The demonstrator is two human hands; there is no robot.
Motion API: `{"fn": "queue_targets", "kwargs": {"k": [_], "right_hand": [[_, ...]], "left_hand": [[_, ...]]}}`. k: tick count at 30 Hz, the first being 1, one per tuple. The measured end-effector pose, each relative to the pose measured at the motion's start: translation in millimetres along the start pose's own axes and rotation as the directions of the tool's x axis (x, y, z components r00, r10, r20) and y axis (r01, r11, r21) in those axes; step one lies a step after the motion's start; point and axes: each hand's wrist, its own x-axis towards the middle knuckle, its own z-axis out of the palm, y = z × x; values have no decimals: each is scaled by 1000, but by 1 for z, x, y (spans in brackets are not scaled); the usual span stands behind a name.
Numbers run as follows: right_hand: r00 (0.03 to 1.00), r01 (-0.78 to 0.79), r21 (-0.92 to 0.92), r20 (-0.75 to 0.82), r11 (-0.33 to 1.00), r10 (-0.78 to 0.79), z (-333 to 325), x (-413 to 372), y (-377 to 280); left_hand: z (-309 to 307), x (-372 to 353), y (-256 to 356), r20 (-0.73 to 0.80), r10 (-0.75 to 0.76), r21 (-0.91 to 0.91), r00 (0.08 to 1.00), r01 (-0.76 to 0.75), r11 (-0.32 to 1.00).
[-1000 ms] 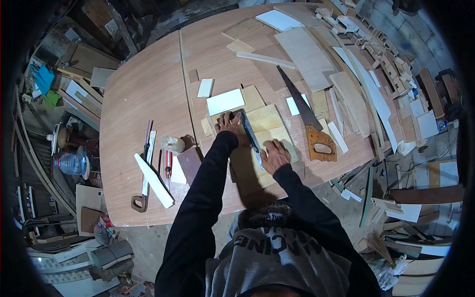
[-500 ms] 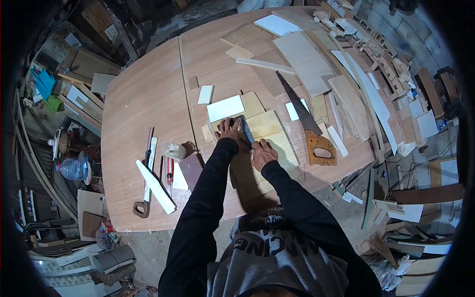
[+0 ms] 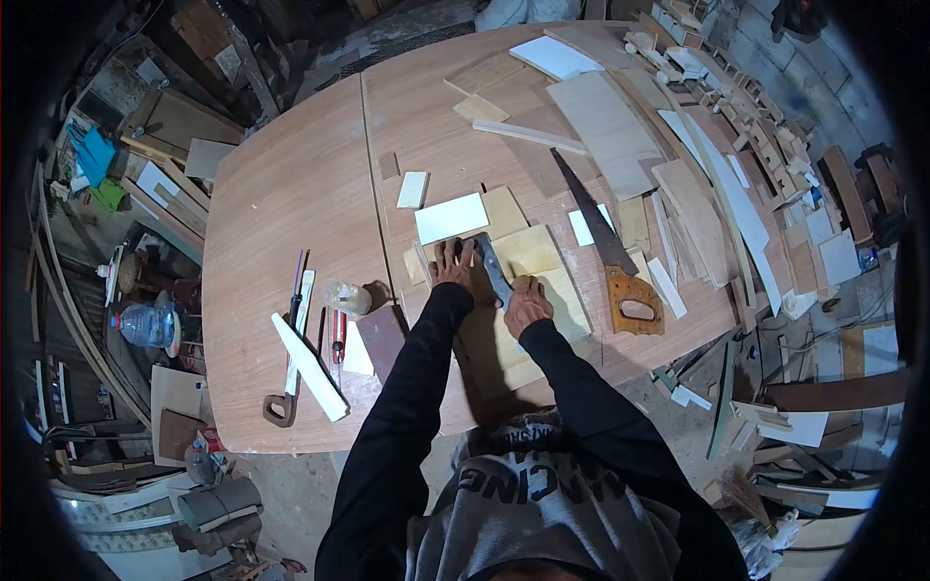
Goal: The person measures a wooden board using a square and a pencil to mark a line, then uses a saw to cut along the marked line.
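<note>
My left hand (image 3: 452, 264) presses down on a pale wooden board (image 3: 547, 290), fingers spread, just left of a narrow grey-blue tool (image 3: 494, 269). My right hand (image 3: 528, 307) is closed around the near end of that tool, whose exact kind I cannot make out. The tool lies slanted over the board. Beyond my left hand rests a white rectangular piece (image 3: 451, 219), with a smaller white block (image 3: 413, 190) farther off. To the right of the board is a handsaw (image 3: 635, 300) with a wooden handle.
Left on the table (image 3: 281, 194) are a clear jar (image 3: 347, 298), a red utility knife (image 3: 339, 337), a white strip (image 3: 310, 368) and a smaller saw's handle (image 3: 278, 412). Wooden sheets (image 3: 605, 131) and offcuts crowd the right side. A table seam runs left of the work.
The view has shifted slightly, moving the scene a little right and down. Both hands stay around the tool on the board, my right hand still gripping its near end.
</note>
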Motion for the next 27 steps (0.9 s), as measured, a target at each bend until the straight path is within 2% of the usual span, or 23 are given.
{"fn": "queue_targets", "kwargs": {"k": [1, 2, 4, 5, 6, 8, 9, 10, 12, 14, 16, 20, 25, 27], "right_hand": [[997, -38, 105, -69, 994, 46, 0, 1, 2], [997, -36, 104, -66, 994, 43, 0, 7, 4], [986, -165, 147, 17, 975, 165, 0, 21, 8], [990, -88, 138, -95, 986, 101, 9, 26, 12], [991, -84, 140, -91, 987, 97, 17, 29, 18], [991, -122, 128, -42, 984, 128, 5, 35, 10], [981, -185, 141, -38, 973, 192, 17, 43, 12], [982, -182, 143, -34, 973, 188, 13, 45, 8], [971, -189, 115, 170, 975, 168, 3, 50, 2], [976, -176, 105, 150, 979, 160, 3, 54, -5], [957, -225, 128, 216, 966, 195, 2, 57, -9], [965, -212, 156, 190, 965, 182, 11, 57, -5], [976, -193, 170, 135, 966, 171, 15, 53, -3], [972, -205, 152, 145, 967, 183, 16, 54, -3]], "left_hand": [[2, -2, 0, -29, -32, 25, 999, 33, 999], [5, -4, 0, -29, -36, 24, 999, 37, 999], [12, -8, 4, -90, -146, 3, 985, 147, 989], [3, -15, 11, -57, -193, 25, 980, 195, 981], [3, -20, 13, -58, -199, 26, 978, 200, 979], [3, -28, 14, -44, -245, -95, 968, 241, 966], [2, -30, 15, 0, -258, -62, 966, 257, 964], [4, -32, 13, -1, -263, -60, 965, 262, 963], [5, -35, 10, -4, -224, -14, 975, 224, 975], [8, -34, 7, 19, -212, -19, 977, 212, 977], [15, -32, 5, -23, -185, -54, 982, 184, 981], [19, -34, 4, -16, -157, -82, 988, 155, 985], [8, -38, 12, 133, -134, 44, 982, 129, 991], [6, -40, 15, 136, -128, 83, 983, 117, 990]]}}
